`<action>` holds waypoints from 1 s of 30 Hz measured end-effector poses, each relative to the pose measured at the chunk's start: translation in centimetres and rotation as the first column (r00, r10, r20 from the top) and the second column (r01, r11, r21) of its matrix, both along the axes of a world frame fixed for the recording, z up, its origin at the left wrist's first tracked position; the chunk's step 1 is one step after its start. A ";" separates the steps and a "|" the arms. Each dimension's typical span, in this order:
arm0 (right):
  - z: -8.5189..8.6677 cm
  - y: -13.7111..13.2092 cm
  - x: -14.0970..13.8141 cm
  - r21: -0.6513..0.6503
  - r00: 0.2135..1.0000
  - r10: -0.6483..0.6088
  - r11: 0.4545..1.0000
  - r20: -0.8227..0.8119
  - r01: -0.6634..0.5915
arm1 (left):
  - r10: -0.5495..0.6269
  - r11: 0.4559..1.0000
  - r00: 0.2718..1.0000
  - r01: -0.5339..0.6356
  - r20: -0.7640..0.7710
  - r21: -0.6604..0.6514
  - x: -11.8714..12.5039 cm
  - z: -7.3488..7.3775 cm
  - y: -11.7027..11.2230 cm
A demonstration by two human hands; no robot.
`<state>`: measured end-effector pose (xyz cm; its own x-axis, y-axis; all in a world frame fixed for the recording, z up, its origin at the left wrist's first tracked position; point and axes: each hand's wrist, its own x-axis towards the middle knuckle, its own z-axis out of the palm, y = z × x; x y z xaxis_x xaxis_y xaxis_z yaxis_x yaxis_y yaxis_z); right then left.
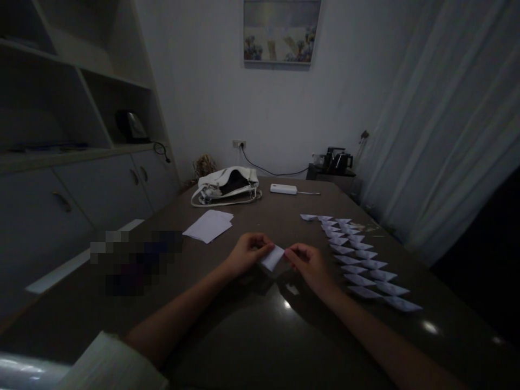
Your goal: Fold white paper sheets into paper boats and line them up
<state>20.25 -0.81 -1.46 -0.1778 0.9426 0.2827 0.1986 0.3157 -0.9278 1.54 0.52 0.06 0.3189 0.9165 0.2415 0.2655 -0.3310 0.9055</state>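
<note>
A small folded piece of white paper (272, 259) is held up between my two hands over the middle of the table. My left hand (251, 250) pinches its upper left side, thumb on top. At its right corner, the fingertips of my right hand (307, 261) close on the paper in a pinch. To the right of my right hand stand rows of several folded paper boats (359, 269). A stack of flat white paper sheets (209, 225) lies on the table to the left, beyond my left hand.
On the brown table (260, 336), a white handbag (227, 184) sits at the far end, beside a white power bank (283, 189) with a short cable. A blurred patch (138, 262) covers something at the left. Kettles (340, 161) stand on a low cabinet behind.
</note>
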 end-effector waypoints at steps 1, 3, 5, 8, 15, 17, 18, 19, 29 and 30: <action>0.0 0.0 0.0 -0.012 1.000 0.004 1.000 -0.002 -0.004 | 0.000 1.000 1.000 0.000 -0.011 0.005 0.0 0.1 0.0; -0.1 0.0 -0.1 -0.045 1.000 0.019 0.999 -0.011 -0.020 | 0.000 1.000 1.000 0.001 -0.031 0.025 0.0 0.2 -0.2; -0.2 0.1 -0.2 -0.069 0.999 0.040 0.997 -0.019 -0.041 | -0.003 0.999 0.999 0.005 -0.045 0.042 0.1 0.2 -0.3; -0.4 0.2 -0.3 -0.080 0.999 0.038 0.996 -0.029 -0.041 | -0.010 0.999 0.999 0.011 -0.047 0.042 0.1 0.3 -0.4; -0.1 0.2 -0.4 -0.044 0.999 0.026 0.999 -0.038 -0.028 | -0.004 1.000 1.000 0.004 -0.015 0.020 0.2 0.2 -0.3; -0.2 0.1 -0.5 -0.044 0.999 0.021 0.999 -0.037 -0.023 | -0.006 1.000 1.000 0.006 0.010 -0.004 0.3 0.1 -0.3; -0.2 0.0 -0.5 -0.054 0.999 0.028 0.998 -0.038 -0.030 | -0.005 1.000 1.000 0.006 0.024 -0.017 0.3 0.1 -0.3; -0.3 0.0 -0.5 -0.068 0.998 0.045 0.997 -0.037 -0.047 | -0.002 1.000 0.999 0.003 0.037 -0.027 0.3 0.1 -0.4; -0.5 0.0 -0.6 -0.096 0.994 0.096 0.990 -0.050 -0.100 | 0.002 0.999 0.998 -0.004 0.057 0.038 0.4 0.0 -0.4; -0.5 -0.1 -0.7 -0.105 0.992 0.110 0.988 -0.059 -0.116 | 0.001 0.999 0.998 -0.004 0.064 0.038 0.5 0.0 -0.4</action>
